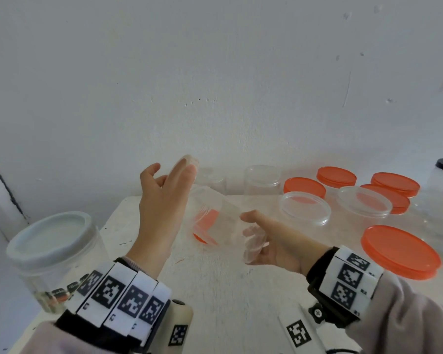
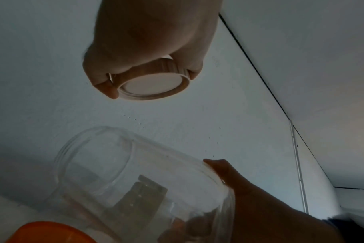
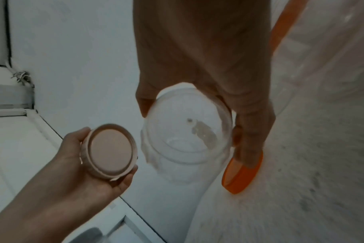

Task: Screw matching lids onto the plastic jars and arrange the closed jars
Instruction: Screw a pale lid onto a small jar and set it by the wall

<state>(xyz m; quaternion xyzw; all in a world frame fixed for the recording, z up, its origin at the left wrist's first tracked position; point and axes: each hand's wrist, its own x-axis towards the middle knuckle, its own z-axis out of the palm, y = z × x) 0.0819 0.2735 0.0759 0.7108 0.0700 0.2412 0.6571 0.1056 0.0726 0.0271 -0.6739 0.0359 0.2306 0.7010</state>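
My right hand grips the base of a clear, lidless plastic jar, held tilted above the table with its threaded mouth pointing up and left. In the right wrist view the jar is seen from its bottom, thumb on one side, fingers on the other. My left hand holds a beige ribbed screw lid just above and left of the jar's mouth, apart from it. The lid shows its inner side in the left wrist view, and also faces the right wrist camera.
A closed jar with a pale grey lid stands front left. Orange-lidded jars and open clear jars crowd the back right, with a big orange lid on the right. A small orange lid lies under the held jar. The wall is close behind.
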